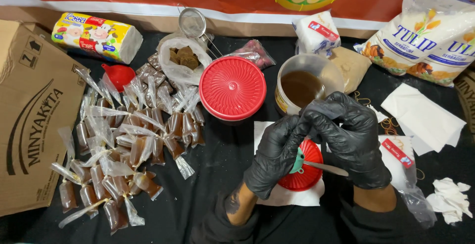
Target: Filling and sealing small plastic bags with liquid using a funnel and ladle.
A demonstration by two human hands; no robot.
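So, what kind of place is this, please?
Probably a small home or stall food-packing table: many small plastic pouches of brown liquid lie heaped, a tub of the same brown liquid stands open, and gloved hands work beside sacks of flour.

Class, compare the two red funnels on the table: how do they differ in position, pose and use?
The red funnel at the back lies untouched beside the filled packets; the red funnel in front sits under the gloved left hand and right hand. The back one is tipped sideways; the front one faces up. Both are red plastic.
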